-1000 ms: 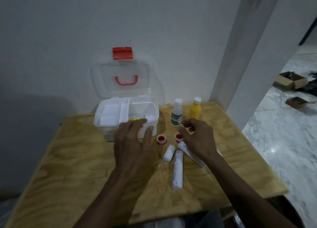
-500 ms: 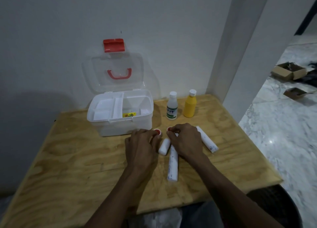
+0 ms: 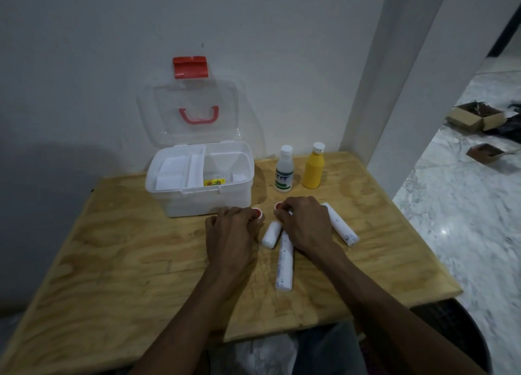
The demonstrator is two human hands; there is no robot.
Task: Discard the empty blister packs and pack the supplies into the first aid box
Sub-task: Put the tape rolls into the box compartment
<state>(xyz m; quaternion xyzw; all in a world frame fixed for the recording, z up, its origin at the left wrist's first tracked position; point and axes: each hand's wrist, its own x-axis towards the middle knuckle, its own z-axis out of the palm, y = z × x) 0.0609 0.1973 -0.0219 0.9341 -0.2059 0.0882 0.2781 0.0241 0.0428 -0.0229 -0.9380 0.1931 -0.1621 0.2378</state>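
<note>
**Both hands closing on the two small red-capped jars in front of the open first aid box**

The plywood table (image 3: 112, 261) stands against a white wall. On it, toward the back, sits the first aid box (image 3: 208, 194), lid (image 3: 187, 115) tipped upright against the wall, its white divided tray exposed with a small yellow packet in the front compartment. Just right of the box stand a clear bottle (image 3: 284, 169) and a yellow bottle (image 3: 313, 166), both upright and capped. Three white bandage rolls lie nearer the person: a long one (image 3: 284, 264) pointing toward the viewer, a second long one (image 3: 342, 225) angled right, a short one (image 3: 271, 230) between the hands. The left hand (image 3: 229, 233) is curled narrowly over the left jar (image 3: 258, 212); the right hand (image 3: 306, 223) pinches at the right jar (image 3: 278, 206). Whether either jar is fully gripped cannot be told, since the fingers hide most of each. No blister packs are visible.

To do this step well, each jar would best be pinched by its sides and lifted straight up, clearing the short roll, then carried over the box's front wall and set upright in an open compartment.
</note>
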